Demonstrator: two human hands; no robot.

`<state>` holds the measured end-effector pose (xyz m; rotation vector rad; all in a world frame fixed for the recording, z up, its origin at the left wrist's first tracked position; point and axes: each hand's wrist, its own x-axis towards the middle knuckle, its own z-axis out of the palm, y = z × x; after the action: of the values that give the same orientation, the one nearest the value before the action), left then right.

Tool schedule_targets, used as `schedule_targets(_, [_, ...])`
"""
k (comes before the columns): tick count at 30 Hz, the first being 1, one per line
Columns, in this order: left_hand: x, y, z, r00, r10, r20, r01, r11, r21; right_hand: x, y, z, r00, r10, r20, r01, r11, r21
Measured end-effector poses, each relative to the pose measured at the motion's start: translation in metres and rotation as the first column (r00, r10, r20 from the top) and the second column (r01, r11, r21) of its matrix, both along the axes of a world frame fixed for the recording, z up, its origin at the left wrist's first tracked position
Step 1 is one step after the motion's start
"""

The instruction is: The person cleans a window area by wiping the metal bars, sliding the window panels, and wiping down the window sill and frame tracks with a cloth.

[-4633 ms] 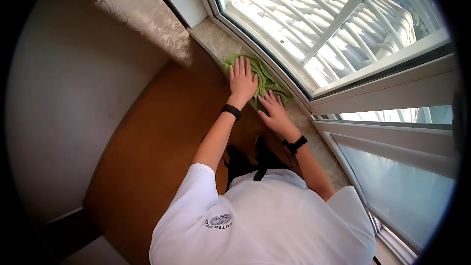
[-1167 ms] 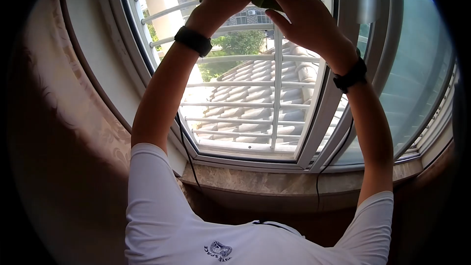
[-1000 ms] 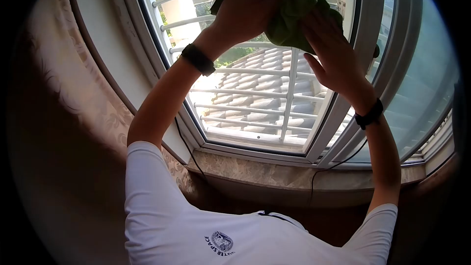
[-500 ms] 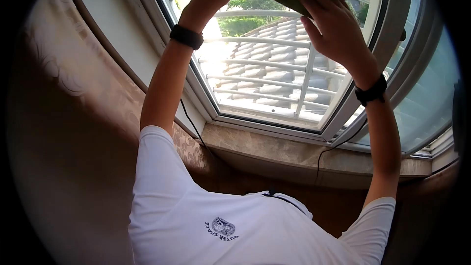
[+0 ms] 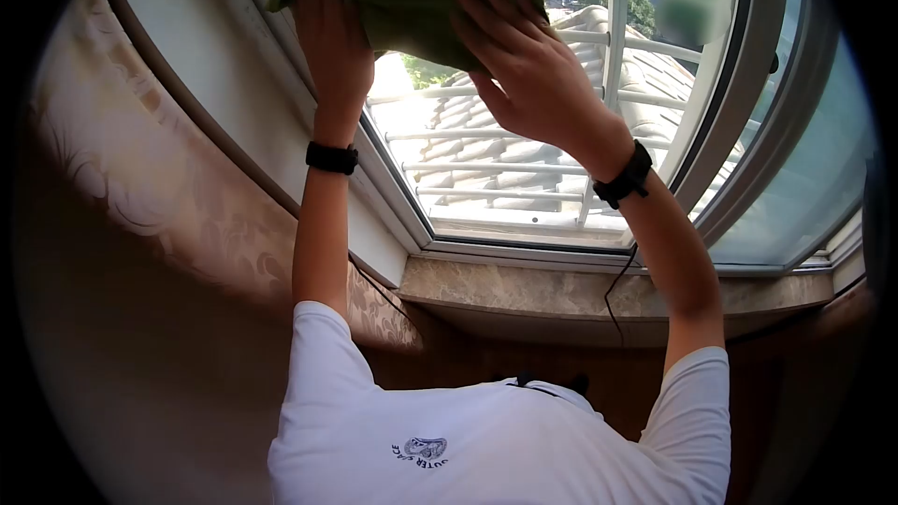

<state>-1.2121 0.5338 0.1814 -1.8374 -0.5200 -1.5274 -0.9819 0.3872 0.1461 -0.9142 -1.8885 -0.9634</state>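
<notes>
A green cloth lies bunched against the upper part of the window pane. My left hand holds the cloth at its left end, fingers pointing up over it. On the cloth's right part is my right hand, holding it to the glass with long, slightly spread fingers and the thumb apart below. Both wrists wear black bands. The cloth's top edge is partly cut off by the frame.
A grey-white window frame surrounds the pane, with a second sash at the right. White bars and a tiled roof stand outside. Below runs a stone sill with a dark cord. A patterned curtain hangs left.
Both hands and the green cloth have shifted left across the pane, and the cloth sits lower in view. More of the bars and roof shows at the right.
</notes>
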Motion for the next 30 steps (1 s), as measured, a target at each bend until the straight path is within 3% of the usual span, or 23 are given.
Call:
schedule_targets(1, [0.003,0.001,-0.023,0.999,0.000,0.039,0.000,1.000,0.014,-0.008,-0.002,-0.016,0.999,-0.026,0.024,0.027,0.999,-0.032])
schedule_targets(3, [0.012,-0.026,-0.087,1.000,-0.021,0.011,0.022,0.987,-0.162,-0.012,-0.007,-0.057,0.998,0.001,0.067,0.009,0.987,-0.158])
schedule_targets(5, [0.007,-0.034,-0.161,0.992,-0.005,-0.125,-0.038,0.941,-0.337,-0.004,-0.018,-0.096,0.995,-0.015,0.094,0.041,0.961,-0.274])
schedule_targets(7, [0.007,-0.048,-0.201,0.967,-0.150,-0.205,0.033,0.874,-0.484,0.017,-0.035,-0.109,0.987,-0.114,0.114,0.142,0.948,-0.284])
schedule_targets(9, [0.030,-0.058,-0.191,0.985,-0.126,-0.114,0.057,0.877,-0.477,0.037,-0.044,-0.108,0.969,-0.215,0.118,0.238,0.939,-0.248])
schedule_targets(10, [0.049,-0.067,-0.175,0.984,-0.180,0.009,0.158,0.836,-0.525,0.041,-0.043,-0.099,0.976,-0.218,0.024,0.218,0.954,-0.207])
schedule_targets(11, [0.066,-0.076,-0.151,0.973,-0.232,-0.003,0.201,0.848,-0.490,0.042,-0.046,-0.082,0.958,-0.282,-0.050,0.270,0.947,-0.173])
schedule_targets(13, [0.096,-0.089,-0.112,0.964,-0.254,-0.075,0.190,0.862,-0.469,0.045,-0.045,-0.055,0.938,-0.246,-0.243,0.254,0.967,0.000])
schedule_targets(15, [0.130,-0.101,-0.098,0.959,-0.283,-0.006,0.255,0.875,-0.411,0.060,-0.044,-0.050,0.895,-0.281,-0.347,0.321,0.945,0.063])
schedule_targets(17, [0.154,-0.109,-0.113,0.960,-0.278,-0.003,0.254,0.880,-0.402,0.071,-0.048,-0.079,0.850,-0.338,-0.404,0.379,0.925,0.023])
schedule_targets(20, [0.174,-0.123,-0.180,0.931,-0.364,-0.025,0.313,0.833,-0.455,0.070,-0.065,-0.168,0.775,-0.408,-0.483,0.376,0.912,-0.166])
schedule_targets(21, [0.174,-0.132,-0.208,0.905,-0.418,-0.081,0.320,0.794,-0.517,0.064,-0.081,-0.197,0.749,-0.430,-0.504,0.323,0.901,-0.289])
schedule_targets(23, [0.161,-0.166,-0.252,0.806,-0.576,-0.136,0.302,0.597,-0.743,0.049,-0.119,-0.244,0.672,-0.543,-0.505,0.235,0.802,-0.550])
schedule_targets(24, [0.151,-0.187,-0.273,0.754,-0.652,-0.071,0.310,0.450,-0.838,0.037,-0.137,-0.269,0.642,-0.600,-0.477,0.300,0.770,-0.563])
schedule_targets(26, [0.117,-0.219,-0.314,0.684,-0.713,-0.150,0.195,0.377,-0.905,0.024,-0.165,-0.308,0.607,-0.669,-0.430,0.371,0.716,-0.591])
schedule_targets(29, [0.086,-0.246,-0.360,0.679,-0.729,-0.091,0.077,0.194,-0.978,0.022,-0.193,-0.344,0.608,-0.704,-0.368,0.341,0.650,-0.679])
schedule_targets(30, [0.079,-0.243,-0.378,0.665,-0.729,-0.160,-0.055,0.166,-0.985,0.027,-0.192,-0.365,0.609,-0.719,-0.336,0.314,0.607,-0.730])
